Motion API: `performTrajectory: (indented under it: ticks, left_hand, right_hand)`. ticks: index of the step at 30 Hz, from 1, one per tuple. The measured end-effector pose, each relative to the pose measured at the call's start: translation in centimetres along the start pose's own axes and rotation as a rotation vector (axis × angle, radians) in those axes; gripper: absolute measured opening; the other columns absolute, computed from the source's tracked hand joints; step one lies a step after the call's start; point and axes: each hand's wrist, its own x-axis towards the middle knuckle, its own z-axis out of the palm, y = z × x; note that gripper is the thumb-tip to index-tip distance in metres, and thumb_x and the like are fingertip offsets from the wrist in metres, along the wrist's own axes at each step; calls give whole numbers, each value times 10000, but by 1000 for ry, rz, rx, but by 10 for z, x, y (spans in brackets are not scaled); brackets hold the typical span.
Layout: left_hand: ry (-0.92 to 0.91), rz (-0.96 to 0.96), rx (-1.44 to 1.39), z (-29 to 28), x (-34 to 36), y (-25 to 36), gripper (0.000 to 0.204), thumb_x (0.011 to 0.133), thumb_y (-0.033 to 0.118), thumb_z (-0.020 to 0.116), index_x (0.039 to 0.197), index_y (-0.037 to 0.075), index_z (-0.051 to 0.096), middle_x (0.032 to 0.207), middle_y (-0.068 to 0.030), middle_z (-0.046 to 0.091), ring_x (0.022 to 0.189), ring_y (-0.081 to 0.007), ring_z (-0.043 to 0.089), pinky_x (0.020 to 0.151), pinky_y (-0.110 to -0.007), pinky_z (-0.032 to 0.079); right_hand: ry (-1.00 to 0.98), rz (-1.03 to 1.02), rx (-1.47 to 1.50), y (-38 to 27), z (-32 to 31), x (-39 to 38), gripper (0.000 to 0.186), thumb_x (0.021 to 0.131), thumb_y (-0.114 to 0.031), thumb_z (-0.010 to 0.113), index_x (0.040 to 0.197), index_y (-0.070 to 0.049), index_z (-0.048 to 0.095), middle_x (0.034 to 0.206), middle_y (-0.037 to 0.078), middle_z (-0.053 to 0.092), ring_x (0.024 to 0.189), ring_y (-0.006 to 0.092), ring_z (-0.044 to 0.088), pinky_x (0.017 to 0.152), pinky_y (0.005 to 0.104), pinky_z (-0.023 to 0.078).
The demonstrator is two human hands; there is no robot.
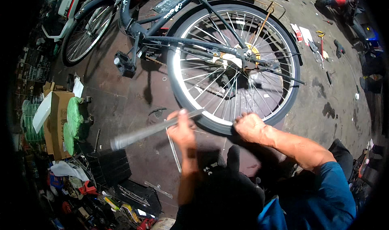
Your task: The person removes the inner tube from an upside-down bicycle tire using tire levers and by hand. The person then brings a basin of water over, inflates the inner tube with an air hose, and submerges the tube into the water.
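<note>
A dark bicycle (pixel 131 25) stands in front of me, its spoked rear wheel closest to my hands. My left hand (pixel 182 130) is closed around a long grey metal bar (pixel 148 133). The bar's near-left end is smeared by motion, while its narrow tip lies over the near edge of the rim (pixel 219 119). Farther right, my right hand (pixel 250 126) grips the wheel's near edge, fingers curled over the black tyre (pixel 292 104). Whether it also pinches something small there is hidden.
At the left are a cardboard box (pixel 60 120), a green-wrapped bundle (pixel 73 124) and a black crate (pixel 108 166). A pedal (pixel 125 64) juts out near the crank. Red-handled pliers (pixel 322 47) and other tools lie on the floor at right.
</note>
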Motion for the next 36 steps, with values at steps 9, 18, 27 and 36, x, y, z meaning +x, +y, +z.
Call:
performTrajectory:
  ticks: [9,18,27,36]
  left_hand:
    - [46,-100,-96,-67,-10,-75,316,902,237,576,1073,-11,480,710,-117,559,560,-194,571,463,-259,486]
    - [10,-261,-446,-55,-4,-96,299,941,260,487,1114,18,457,775,-125,586,660,-232,595,538,-323,511]
    - [-319,565,1324,31,11,-27,151,770,163,624,834,36,573,824,-172,644,704,-333,624,636,-417,496]
    - [-33,-38,291,23,13,7,104,846,96,606,765,40,574,593,-17,555,469,-103,459,434,-275,359]
  right_hand:
    - [217,308,516,-26,-12,56,453,777,-456,643,915,-26,613,834,159,636,890,342,596,754,428,483]
    - [155,302,401,-27,-15,67,525,741,-495,650,839,20,621,789,191,657,813,329,645,728,394,512]
    - [414,247,104,-46,16,47,475,711,-371,684,924,34,560,885,148,589,887,271,560,713,373,470]
    - [73,190,53,-19,22,10,434,637,-193,679,993,11,538,933,121,570,903,259,552,695,366,488]
